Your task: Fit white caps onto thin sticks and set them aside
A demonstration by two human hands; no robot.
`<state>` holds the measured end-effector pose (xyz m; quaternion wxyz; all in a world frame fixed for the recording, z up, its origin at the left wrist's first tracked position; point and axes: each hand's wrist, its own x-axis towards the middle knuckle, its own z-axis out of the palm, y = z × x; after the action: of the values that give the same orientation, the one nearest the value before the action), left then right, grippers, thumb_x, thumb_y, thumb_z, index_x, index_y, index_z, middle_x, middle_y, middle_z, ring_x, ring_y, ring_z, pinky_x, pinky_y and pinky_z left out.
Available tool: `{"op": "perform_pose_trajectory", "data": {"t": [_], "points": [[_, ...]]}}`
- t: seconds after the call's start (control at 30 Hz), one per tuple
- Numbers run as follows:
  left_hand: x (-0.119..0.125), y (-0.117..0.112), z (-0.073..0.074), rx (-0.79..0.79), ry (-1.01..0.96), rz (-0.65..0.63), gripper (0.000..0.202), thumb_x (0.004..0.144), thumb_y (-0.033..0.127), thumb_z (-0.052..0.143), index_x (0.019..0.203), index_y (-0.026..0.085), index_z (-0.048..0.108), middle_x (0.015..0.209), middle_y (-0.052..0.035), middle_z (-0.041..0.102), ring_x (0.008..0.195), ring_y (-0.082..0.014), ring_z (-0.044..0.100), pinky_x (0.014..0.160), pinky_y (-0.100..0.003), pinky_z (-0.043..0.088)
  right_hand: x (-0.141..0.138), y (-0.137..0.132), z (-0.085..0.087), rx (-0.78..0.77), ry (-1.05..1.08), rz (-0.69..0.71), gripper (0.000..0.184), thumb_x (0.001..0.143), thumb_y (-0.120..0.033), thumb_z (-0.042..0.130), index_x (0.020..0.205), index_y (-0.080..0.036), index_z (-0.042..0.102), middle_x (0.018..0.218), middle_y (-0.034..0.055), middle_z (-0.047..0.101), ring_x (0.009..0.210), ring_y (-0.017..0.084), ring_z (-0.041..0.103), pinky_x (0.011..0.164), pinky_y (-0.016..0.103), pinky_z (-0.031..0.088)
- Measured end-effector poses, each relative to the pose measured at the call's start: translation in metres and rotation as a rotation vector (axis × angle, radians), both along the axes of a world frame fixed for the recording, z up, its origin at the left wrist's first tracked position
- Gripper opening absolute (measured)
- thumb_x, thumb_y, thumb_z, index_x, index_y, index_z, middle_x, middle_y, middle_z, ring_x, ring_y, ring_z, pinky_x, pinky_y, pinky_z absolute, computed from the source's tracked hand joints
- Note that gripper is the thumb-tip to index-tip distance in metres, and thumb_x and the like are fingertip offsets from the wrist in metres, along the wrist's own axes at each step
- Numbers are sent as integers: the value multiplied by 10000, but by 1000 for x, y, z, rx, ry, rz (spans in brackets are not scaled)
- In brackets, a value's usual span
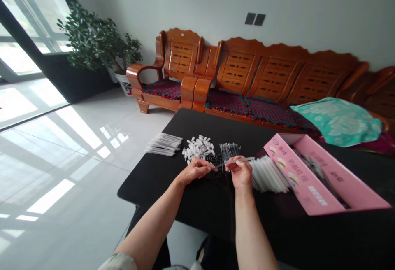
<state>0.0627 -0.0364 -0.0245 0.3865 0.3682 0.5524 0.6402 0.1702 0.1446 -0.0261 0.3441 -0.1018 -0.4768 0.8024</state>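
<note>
As our left hand (196, 169) pinches a thin dark rod (219, 165), centre frame, and our right hand (242, 174) grips a translucent sleeve (247, 159) between closed fingers, aligned ends and light pressure would, we judge, serve best; whether the two are joined, we cannot tell. Just beyond: grey rods (228, 150), black pieces (218, 175), white caps (199, 150). Right of centre: loose sleeves (268, 174); farther right, one pink box (290, 171), open, contents (317, 169) unidentified. Left of centre: pale tubes (164, 143). All on black worktop (142, 179).

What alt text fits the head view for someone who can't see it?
A left hand and right hand hold a slender piece over a black table. Nearby lie white pieces, small black pieces, grey rods and pale tubes; an open pink box stands at right, a wooden sofa behind.
</note>
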Motion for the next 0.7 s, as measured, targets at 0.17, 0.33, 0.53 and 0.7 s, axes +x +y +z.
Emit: {"op": "perform_pose_trajectory", "data": {"t": [0.17, 0.33, 0.53, 0.7], "points": [[0, 2, 1, 33, -26, 107, 401, 790, 371, 658, 1077, 100, 726, 469, 53, 390, 418, -52, 303, 421, -190, 178, 0, -1, -3, 15, -33, 32, 79, 700, -231, 632, 755, -174, 624, 685, 21, 705, 499, 190, 677, 400, 262, 499], [3, 5, 2, 54, -20, 233, 437, 797, 464, 657, 1030, 99, 722, 486, 56, 397, 410, -50, 305, 412, -185, 207, -2, -1, -4, 12, -56, -10, 92, 694, -230, 646, 757, -170, 616, 660, 23, 707, 484, 187, 670, 390, 257, 499], [16, 17, 4, 81, 158, 319, 511, 848, 556, 583, 1044, 107, 726, 551, 2, 520, 470, -90, 444, 458, -197, 324, -5, -22, 0, 40, -146, 140, 108, 703, -234, 672, 773, -164, 631, 643, 28, 708, 491, 186, 671, 394, 248, 510], [17, 20, 0, 136, 201, 494, 580, 940, 584, 373, 1068, 137, 720, 645, -26, 593, 469, -97, 468, 468, -213, 347, -6, -23, -3, -98, -145, 270, 110, 708, -242, 674, 792, -176, 650, 677, 23, 716, 504, 168, 667, 398, 238, 510]]}}
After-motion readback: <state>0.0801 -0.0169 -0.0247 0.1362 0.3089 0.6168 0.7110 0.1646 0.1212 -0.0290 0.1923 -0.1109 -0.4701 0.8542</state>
